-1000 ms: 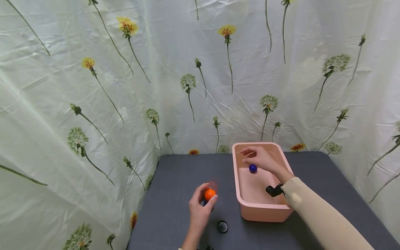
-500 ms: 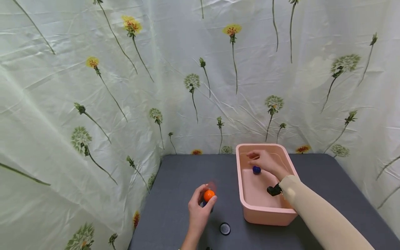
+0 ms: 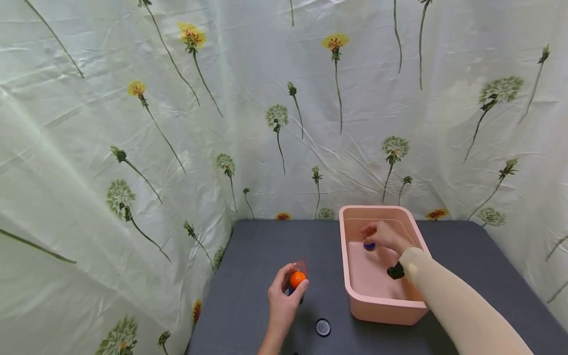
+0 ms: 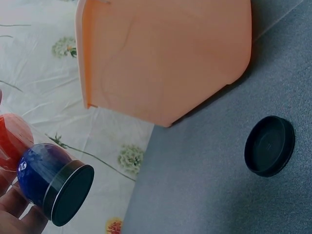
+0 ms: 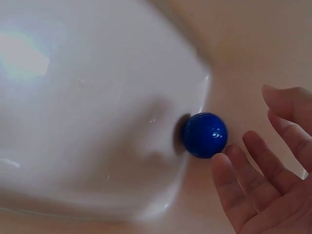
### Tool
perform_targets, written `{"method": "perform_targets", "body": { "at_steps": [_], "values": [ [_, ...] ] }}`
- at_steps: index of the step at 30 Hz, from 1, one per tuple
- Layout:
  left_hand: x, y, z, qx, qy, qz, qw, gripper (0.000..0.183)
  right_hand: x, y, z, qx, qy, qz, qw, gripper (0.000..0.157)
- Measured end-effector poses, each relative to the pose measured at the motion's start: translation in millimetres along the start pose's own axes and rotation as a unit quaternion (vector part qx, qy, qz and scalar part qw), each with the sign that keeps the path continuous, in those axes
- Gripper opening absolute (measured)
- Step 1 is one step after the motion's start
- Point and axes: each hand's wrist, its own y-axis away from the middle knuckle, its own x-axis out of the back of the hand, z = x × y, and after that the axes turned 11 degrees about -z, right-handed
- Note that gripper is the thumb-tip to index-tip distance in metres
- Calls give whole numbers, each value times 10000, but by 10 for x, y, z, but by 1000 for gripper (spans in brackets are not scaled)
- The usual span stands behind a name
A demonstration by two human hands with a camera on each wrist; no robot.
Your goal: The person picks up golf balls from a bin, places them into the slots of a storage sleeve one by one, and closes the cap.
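My left hand [image 3: 282, 298] grips a clear tube with a black end [image 4: 73, 192]. Inside it an orange ball [image 3: 298, 279] sits above a blue ball [image 4: 41, 168]. The right hand [image 3: 382, 235] is down inside the pink bin [image 3: 348, 266], over a loose blue ball [image 3: 369, 246] that it partly covers in the head view. In the right wrist view, fingers [image 5: 229, 183] are loosely bent, with tips right beside this loose ball, and nothing is between thumb and fingers.
A round black lid [image 3: 323, 327] lies on the dark grey table [image 3: 266, 246], between the left forearm and the bin. A pale curtain [image 3: 248, 64] with a dandelion print hangs behind the table and along its left side.
The right hand has moved right and lower within the bin, closer to the loose blue ball. My left hand keeps its hold on the tube. The head view has turned slightly left.
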Motion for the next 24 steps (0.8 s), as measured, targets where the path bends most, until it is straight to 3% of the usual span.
{"method": "perform_targets", "body": {
  "at_steps": [4, 11, 17, 24],
  "values": [
    [3, 7, 15, -35, 11, 48, 10000, 43, -11, 18, 36, 29, -64, -230, 9997, 38],
    [-5, 5, 26, 140, 16, -9, 9999, 44, -17, 15, 40, -21, 262, -52, 9996, 36],
    [0, 9, 34, 176, -6, 25, 9998, 44, -38, -23, 73, -322, 937, -391, 9943, 34],
    [-1, 13, 32, 234, -42, 6, 9997, 43, -138, -59, 83, -862, 729, -864, 9898, 32]
  ]
}}
